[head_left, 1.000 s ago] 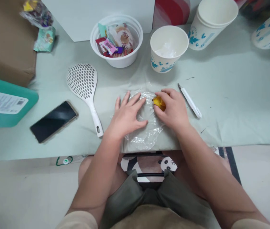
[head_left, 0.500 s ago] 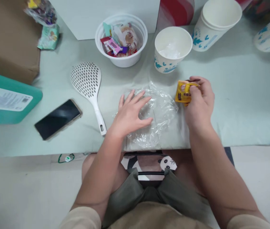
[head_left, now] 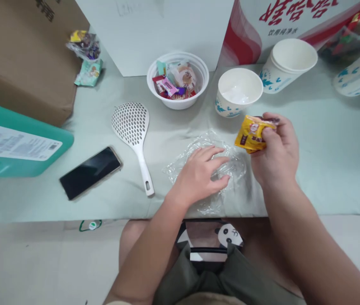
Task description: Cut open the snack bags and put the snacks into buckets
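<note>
Pinched between the thumb and fingers of my right hand (head_left: 278, 148) is a yellow snack packet (head_left: 253, 133), raised above the cloth-covered table. My left hand (head_left: 200, 176) is over a crumpled clear plastic bag (head_left: 180, 163), its fingers apart and holding nothing; part of the bag is hidden beneath it. Just beyond the packet stands a paper cup (head_left: 226, 108) with something clear and crinkled inside. Left of that cup, a white plastic bowl (head_left: 180, 104) contains several small wrapped snacks (head_left: 170, 87).
A white slotted skimmer (head_left: 132, 125) and a phone (head_left: 90, 173) lie to the left. Farther left are a green jug (head_left: 62, 137) and a cardboard box (head_left: 23, 63). Stacked paper cups (head_left: 289, 63) stand at the back right, before a white-and-red carton (head_left: 246, 38).
My left hand has shifted right over the plastic bag. My right hand has turned the yellow packet so more of its face shows. The camera view has tilted up and shifted left.
</note>
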Demonstrator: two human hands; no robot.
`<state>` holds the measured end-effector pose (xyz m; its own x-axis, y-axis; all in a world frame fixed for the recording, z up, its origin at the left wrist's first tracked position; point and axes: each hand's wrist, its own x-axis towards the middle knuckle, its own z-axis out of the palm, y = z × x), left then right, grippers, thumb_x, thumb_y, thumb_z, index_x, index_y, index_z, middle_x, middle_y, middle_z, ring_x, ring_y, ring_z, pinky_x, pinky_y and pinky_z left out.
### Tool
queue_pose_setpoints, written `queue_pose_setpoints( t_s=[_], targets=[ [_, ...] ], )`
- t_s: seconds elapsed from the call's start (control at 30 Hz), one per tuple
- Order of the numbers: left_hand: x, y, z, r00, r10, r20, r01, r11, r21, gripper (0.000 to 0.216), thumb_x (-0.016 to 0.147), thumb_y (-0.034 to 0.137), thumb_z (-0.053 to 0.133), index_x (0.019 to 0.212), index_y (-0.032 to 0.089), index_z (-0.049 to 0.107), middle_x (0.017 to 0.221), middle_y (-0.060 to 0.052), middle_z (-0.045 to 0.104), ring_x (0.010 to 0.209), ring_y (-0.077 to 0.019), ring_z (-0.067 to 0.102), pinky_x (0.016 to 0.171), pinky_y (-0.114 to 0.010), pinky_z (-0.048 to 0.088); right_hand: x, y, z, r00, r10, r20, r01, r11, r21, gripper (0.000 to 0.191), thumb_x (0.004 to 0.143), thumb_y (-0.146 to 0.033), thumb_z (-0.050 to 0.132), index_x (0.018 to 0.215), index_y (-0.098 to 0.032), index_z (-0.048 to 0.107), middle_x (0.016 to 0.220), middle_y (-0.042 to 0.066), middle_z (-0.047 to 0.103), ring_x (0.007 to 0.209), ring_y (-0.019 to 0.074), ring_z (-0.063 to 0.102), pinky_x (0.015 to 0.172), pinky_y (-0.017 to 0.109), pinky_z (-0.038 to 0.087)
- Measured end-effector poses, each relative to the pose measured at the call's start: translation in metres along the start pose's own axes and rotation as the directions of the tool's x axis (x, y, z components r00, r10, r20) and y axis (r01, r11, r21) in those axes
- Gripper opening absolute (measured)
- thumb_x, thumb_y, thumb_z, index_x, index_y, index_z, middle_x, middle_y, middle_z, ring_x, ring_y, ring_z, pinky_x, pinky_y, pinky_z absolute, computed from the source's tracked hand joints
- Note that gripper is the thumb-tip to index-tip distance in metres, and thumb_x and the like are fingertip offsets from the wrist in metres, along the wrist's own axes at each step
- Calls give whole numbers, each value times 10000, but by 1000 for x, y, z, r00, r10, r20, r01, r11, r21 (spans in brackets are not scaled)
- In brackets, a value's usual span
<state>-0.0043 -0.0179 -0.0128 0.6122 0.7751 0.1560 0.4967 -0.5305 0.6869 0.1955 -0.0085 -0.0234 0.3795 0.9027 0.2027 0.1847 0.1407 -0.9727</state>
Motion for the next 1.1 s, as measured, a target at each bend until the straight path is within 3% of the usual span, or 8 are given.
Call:
queue_pose_setpoints(
  t_s=[0.17,0.27,0.4,0.6,0.73,0.87,1.0,1.1],
  targets=[
    [4,-8,-9,999,-21,-28,20,999,-39,364,930,306,643,1237,141,747,1414,-153,697,1415,-324,595,1260,-537,409,50,-45,55,979,-188,83,199,969,-146,220,946,-212,508,1120,-289,619,1167,55,727,1139,227,705,1036,424,550],
    [6,-11,-13,999,-26,-39,23,997,-75,350,932,321,639,1217,147,745,1372,-163,709,1357,-313,631,1236,-539,435,94,-71,96,927,-300,226,367,850,-378,301,954,-105,484,1141,-293,628,1232,28,720,1194,191,649,1134,381,502],
    [6,-13,-16,998,-44,-45,38,993,-112,319,925,316,640,1194,177,743,1351,-155,714,1301,-297,658,1229,-565,433,135,-87,144,881,-240,408,461,631,-623,438,999,-86,440,1388,-202,605,1325,69,575,1340,199,565,1189,353,436],
    [5,-15,-21,996,-36,-84,25,991,-130,311,933,327,638,1176,165,747,1344,-153,710,1290,-291,658,1205,-524,467,151,-73,173,737,42,674,585,459,-668,752,907,-297,749,1593,-284,442,1474,86,550,1372,386,557,1160,614,447],
    [3,-15,-23,994,-75,-78,63,987,-149,317,928,335,657,1198,190,736,1364,-132,701,1298,-286,655,1260,-554,401,134,-73,154,764,-134,631,599,511,-617,576,900,-220,686,1463,-149,586,1471,146,564,1347,335,576,1156,531,445],
    [2,-16,-24,991,-83,-107,66,986,-153,320,937,334,654,1214,195,733,1366,-125,699,1308,-281,640,1190,-487,487,72,-69,89,802,-378,463,580,681,-448,375,880,-212,653,1254,-225,683,1277,91,706,1242,253,639,1081,448,515],
    [4,-16,-25,984,-135,-120,113,978,-176,316,936,271,646,1227,181,729,1363,-117,696,1302,-261,643,1168,-443,505,-11,-39,15,968,-196,158,247,862,-442,247,931,-308,613,1171,-285,670,1199,55,718,1157,250,687,1005,493,543],
    [7,-15,-23,967,-219,-127,197,966,-168,308,928,227,634,1214,163,727,1356,-116,694,1279,-236,658,1167,-408,502,-49,-16,-15,993,-111,46,118,824,-554,218,856,-337,650,1053,-246,671,1021,58,700,927,232,682,847,454,559]
  ],
)
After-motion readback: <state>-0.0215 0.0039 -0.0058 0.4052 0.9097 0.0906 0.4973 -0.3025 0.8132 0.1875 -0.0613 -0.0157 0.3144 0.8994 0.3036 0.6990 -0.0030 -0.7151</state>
